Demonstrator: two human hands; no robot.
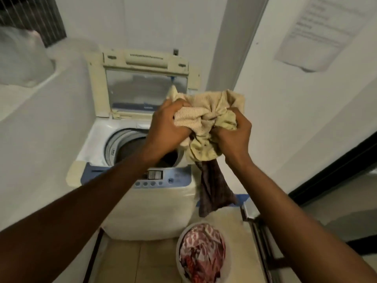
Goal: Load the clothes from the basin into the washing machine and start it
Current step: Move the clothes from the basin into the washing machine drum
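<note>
A top-loading washing machine point(146, 203) stands ahead with its lid point(142, 82) raised and its drum point(130, 148) open. Both hands hold a bundle of clothes point(208, 117) above the machine's right side: a beige towel, a yellowish cloth and a dark brown garment point(214, 186) that hangs down. My left hand point(169, 127) grips the towel's left part, my right hand point(234, 135) the right part. On the floor at the lower right sits a white basin point(180, 240) with red-and-white patterned clothes point(202, 254) in it.
The control panel point(155, 177) with buttons faces me. A white wall ledge point(40, 119) rises on the left. On the right wall hangs a paper notice point(318, 31). A metal door track point(259, 231) and dark door frame point(336, 170) lie to the right.
</note>
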